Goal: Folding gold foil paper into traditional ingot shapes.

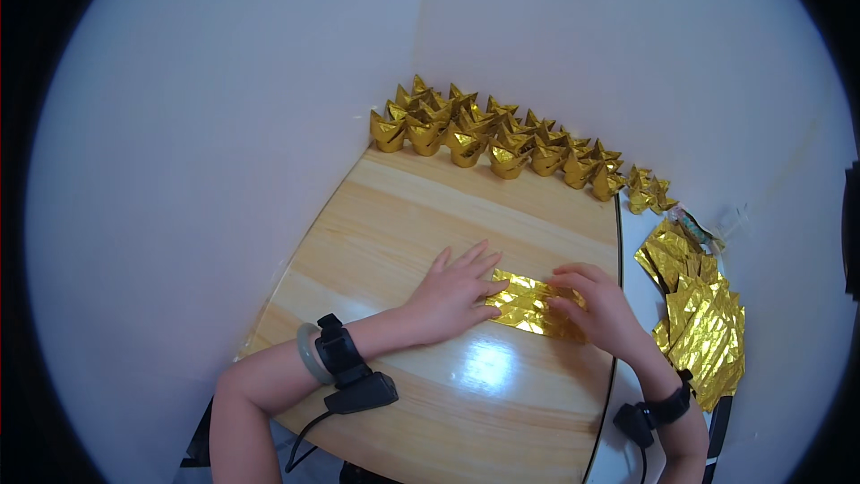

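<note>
A folded strip of shiny gold foil paper (528, 306) lies on the wooden table in front of me, its surface creased. My left hand (454, 296) rests flat with fingers spread, thumb and fingertip touching the strip's left end. Over the right end curves my right hand (596, 306), its thumb and fingers apart and partly covering the foil. I see no grip on the paper by this hand.
Rows of folded gold foil ingot shapes (508, 159) stand along the table's (358, 242) far edge by the wall. Loose gold foil sheets (708, 341) are piled on a white surface at the right, with a small colourful packet (695, 229) behind them. Cabled black wristbands circle both wrists.
</note>
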`<state>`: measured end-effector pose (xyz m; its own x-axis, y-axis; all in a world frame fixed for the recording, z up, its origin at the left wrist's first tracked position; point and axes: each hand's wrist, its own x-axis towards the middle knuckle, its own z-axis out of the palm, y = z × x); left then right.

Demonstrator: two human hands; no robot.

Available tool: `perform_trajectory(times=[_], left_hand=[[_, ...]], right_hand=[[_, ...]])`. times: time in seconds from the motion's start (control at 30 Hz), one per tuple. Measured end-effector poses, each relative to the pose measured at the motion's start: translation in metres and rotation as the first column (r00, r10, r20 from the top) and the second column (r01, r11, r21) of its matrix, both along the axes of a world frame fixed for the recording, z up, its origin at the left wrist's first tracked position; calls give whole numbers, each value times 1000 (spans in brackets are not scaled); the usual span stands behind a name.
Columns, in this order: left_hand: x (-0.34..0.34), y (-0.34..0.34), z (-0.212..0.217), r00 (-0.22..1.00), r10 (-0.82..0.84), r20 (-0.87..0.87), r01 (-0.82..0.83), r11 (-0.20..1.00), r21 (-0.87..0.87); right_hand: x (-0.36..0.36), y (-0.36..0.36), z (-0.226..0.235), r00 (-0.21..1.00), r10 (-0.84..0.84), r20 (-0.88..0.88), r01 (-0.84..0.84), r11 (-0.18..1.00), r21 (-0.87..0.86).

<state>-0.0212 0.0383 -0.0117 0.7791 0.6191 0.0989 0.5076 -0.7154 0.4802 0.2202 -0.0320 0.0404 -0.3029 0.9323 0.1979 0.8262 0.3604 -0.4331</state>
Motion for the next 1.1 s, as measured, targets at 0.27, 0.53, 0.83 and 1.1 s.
perform_trajectory(times=[0.27,0.53,0.83,1.1], left_hand=[[-2,2,3,1000,-15,-23,15,1000,0],[-3,8,-2,993,73,89,-68,996,-51],[-4,10,-5,987,70,142,-64,997,-45],[-4,10,-3,991,25,129,-17,998,-65]], right_hand=[[-10,19,-26,994,-5,-112,0,999,-46],[-6,14,-32,971,-109,-214,86,990,-114],[4,22,-41,937,-74,-343,-11,971,-238],[6,25,-39,919,67,-390,-142,976,-168]])
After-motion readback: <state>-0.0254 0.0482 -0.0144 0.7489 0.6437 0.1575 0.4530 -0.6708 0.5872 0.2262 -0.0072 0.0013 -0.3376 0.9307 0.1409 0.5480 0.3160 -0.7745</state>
